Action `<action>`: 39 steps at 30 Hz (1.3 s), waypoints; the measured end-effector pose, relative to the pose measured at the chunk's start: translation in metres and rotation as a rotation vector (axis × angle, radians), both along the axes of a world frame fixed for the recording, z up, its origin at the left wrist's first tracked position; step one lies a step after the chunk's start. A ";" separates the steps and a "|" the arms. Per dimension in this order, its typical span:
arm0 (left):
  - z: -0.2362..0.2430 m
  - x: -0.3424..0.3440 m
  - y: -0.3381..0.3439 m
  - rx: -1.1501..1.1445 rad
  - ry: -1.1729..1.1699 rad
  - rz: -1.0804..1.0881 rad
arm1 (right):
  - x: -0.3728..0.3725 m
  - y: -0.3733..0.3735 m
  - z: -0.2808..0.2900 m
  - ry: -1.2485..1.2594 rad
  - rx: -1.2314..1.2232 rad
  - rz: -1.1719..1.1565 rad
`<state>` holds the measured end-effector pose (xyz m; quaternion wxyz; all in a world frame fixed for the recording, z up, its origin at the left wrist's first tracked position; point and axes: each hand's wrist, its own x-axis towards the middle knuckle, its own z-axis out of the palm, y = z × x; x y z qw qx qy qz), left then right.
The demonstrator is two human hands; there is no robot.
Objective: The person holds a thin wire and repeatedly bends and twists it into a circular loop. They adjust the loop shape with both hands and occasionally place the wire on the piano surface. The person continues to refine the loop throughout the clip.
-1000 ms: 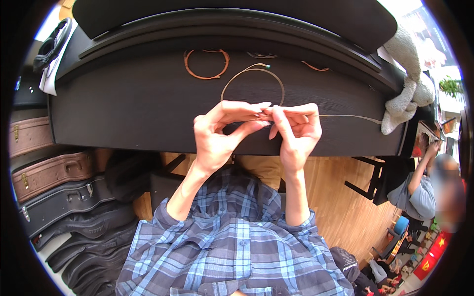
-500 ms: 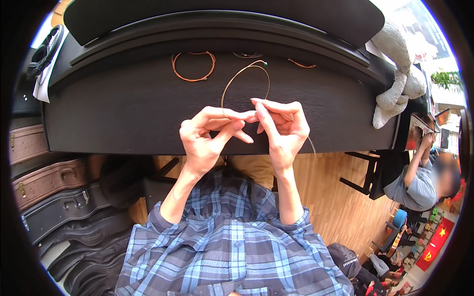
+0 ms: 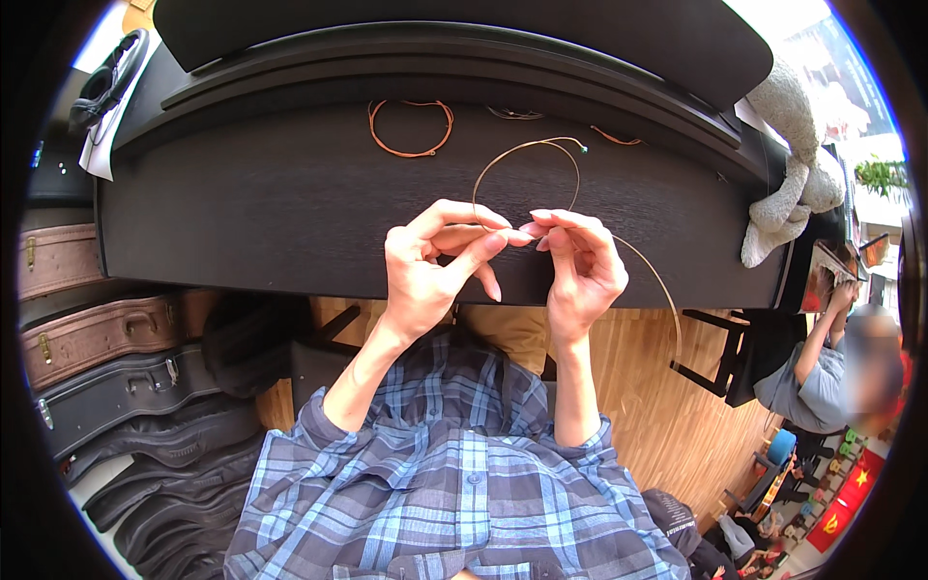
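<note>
A thin brass-coloured guitar string (image 3: 541,142), with a small green end, forms an open loop above the black tabletop (image 3: 290,213). My left hand (image 3: 422,271) pinches the loop's near side between thumb and fingers. Close beside it, almost fingertip to fingertip, my right hand (image 3: 583,280) also grips the string. From there the free tail curves out past my right hand and hangs down over the table's near edge. The exact spot where the strands cross is hidden by my fingers.
Toward the back of the table lie a coiled orange string (image 3: 408,156), a silvery string (image 3: 512,114) and a short orange piece (image 3: 617,139). A grey plush toy (image 3: 778,217) sits at the right end. Instrument cases (image 3: 106,333) are stacked at left; a person (image 3: 807,387) sits at right.
The string's tail now reaches much farther out to the right of my right hand. Both hands stay pinched close together, and the whole view has shifted slightly.
</note>
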<state>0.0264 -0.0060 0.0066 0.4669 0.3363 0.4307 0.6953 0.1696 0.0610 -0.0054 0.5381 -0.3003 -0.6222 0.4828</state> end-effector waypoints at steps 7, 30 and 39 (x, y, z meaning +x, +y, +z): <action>0.000 -0.002 -0.001 -0.019 -0.005 -0.045 | 0.003 0.002 -0.003 0.095 0.032 0.034; -0.004 -0.002 -0.002 0.023 0.073 -0.063 | 0.004 0.005 -0.002 0.168 -0.082 -0.028; -0.003 -0.002 -0.001 0.017 0.033 -0.067 | 0.005 0.004 0.000 0.156 -0.076 0.034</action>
